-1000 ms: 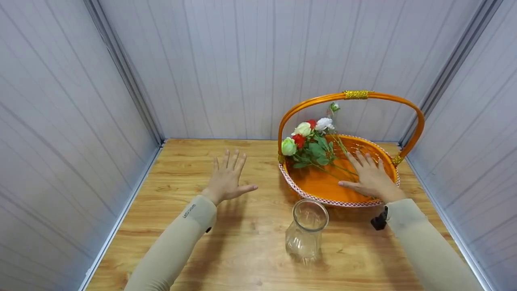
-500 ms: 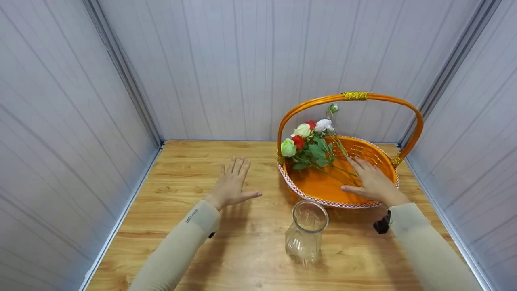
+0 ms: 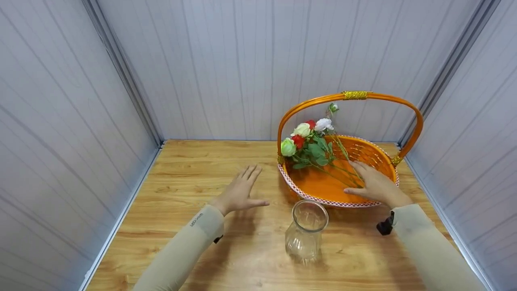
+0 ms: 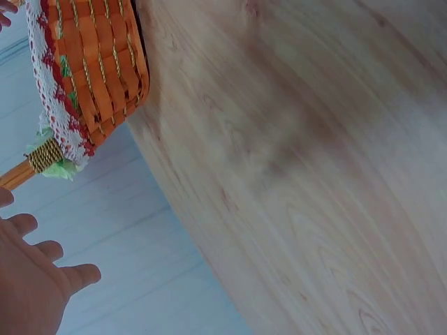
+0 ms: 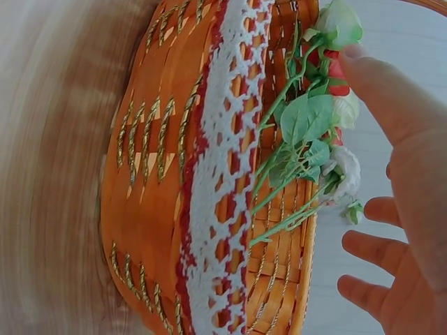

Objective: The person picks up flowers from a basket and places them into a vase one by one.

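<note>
An orange woven basket [image 3: 323, 190] with a tall arched handle and a lace rim stands at the right. Several artificial flowers [image 3: 311, 141], red, white and pale green, lie in it with heads at its left side and stems towards its right. Over the basket's right part spreads my right hand [image 3: 373, 184], fingers extended above the stems and holding nothing. My left hand [image 3: 240, 192] hovers over the table left of a clear glass vase [image 3: 305, 234], fingers apart and grasping nothing. The vase stands upright in front of the basket.
The wooden table [image 3: 194, 173] is enclosed by pale panel walls [image 3: 214, 68] at the back and both sides. A metal strip [image 3: 121, 218] runs along the table's left edge. The basket's handle [image 3: 355, 95] arches high over its opening.
My left hand has moved right and nearer to me, towards the vase. The right hand has shifted slightly right and towards me over the basket. The basket, flowers and vase stay put.
</note>
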Tool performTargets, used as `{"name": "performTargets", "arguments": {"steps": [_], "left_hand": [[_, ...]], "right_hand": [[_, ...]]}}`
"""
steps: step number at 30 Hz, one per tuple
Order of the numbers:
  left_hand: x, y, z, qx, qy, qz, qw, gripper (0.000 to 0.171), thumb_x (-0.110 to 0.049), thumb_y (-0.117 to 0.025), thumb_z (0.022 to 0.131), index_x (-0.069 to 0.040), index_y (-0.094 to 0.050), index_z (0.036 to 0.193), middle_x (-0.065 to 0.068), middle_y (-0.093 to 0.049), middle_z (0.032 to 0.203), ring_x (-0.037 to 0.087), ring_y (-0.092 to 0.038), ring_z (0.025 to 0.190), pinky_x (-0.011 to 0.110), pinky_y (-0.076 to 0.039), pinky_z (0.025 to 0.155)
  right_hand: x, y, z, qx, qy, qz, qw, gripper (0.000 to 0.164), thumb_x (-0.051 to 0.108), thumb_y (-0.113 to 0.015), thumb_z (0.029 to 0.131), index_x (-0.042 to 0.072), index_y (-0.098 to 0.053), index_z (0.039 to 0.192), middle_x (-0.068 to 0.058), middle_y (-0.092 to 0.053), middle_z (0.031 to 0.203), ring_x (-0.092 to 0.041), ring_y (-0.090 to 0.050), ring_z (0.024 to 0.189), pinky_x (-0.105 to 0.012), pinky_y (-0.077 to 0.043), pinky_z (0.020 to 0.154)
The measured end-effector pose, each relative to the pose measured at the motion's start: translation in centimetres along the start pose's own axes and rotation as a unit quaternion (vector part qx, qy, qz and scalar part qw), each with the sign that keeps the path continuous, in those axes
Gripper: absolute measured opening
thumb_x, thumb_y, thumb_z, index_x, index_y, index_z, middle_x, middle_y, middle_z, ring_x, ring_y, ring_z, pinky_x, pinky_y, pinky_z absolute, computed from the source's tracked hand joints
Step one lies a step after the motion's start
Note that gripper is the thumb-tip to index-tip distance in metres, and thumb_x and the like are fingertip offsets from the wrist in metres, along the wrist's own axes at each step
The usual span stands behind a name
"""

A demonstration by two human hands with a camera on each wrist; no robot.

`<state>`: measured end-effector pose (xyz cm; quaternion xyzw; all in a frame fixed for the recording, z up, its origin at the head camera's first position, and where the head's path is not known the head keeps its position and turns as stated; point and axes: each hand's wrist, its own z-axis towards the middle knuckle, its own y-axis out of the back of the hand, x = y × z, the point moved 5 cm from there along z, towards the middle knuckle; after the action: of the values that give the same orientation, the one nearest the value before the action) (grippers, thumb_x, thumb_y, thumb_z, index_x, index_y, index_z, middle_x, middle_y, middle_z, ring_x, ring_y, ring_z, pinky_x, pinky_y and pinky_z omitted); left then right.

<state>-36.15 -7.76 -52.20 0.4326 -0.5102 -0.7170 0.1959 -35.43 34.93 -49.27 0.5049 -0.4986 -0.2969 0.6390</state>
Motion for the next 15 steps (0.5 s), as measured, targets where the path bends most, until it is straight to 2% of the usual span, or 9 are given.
{"name": "performTargets", "arguments": {"steps": [6,12,15], "left_hand": [[-0.9,-1.4,-0.3,0.022,-0.006,-0.053,0.9983,0.124,-0.076,-0.075,0.088,-0.016,-0.013,0.176,0.009,-0.009,0.184,0.038,-0.012,0.17,0.065,-0.019,0.136],[-1.5,-2.8,-0.6,0.039,-0.006,-0.119,0.9921,0.123,-0.068,-0.084,0.085,-0.017,-0.018,0.175,0.008,-0.013,0.184,0.037,-0.019,0.168,0.06,-0.027,0.135],[-1.7,-3.4,-0.6,0.043,-0.01,-0.137,0.9896,0.12,-0.062,-0.088,0.085,-0.016,-0.021,0.174,0.01,-0.017,0.183,0.036,-0.022,0.168,0.058,-0.027,0.136]], "right_hand": [[-0.2,-0.1,-0.3,-0.007,0.004,0.029,1.0,0.108,0.066,-0.077,0.094,0.006,-0.03,0.17,-0.03,-0.033,0.172,-0.056,-0.038,0.154,-0.076,-0.039,0.121],[-0.2,-0.6,-0.4,-0.005,0.004,0.055,0.998,0.107,0.062,-0.083,0.09,0.005,-0.036,0.168,-0.031,-0.038,0.17,-0.058,-0.043,0.15,-0.076,-0.041,0.12],[-0.2,-0.8,-0.4,-0.008,0.01,0.064,0.998,0.104,0.055,-0.087,0.089,0.002,-0.04,0.165,-0.031,-0.047,0.164,-0.056,-0.052,0.143,-0.075,-0.046,0.116]]}}
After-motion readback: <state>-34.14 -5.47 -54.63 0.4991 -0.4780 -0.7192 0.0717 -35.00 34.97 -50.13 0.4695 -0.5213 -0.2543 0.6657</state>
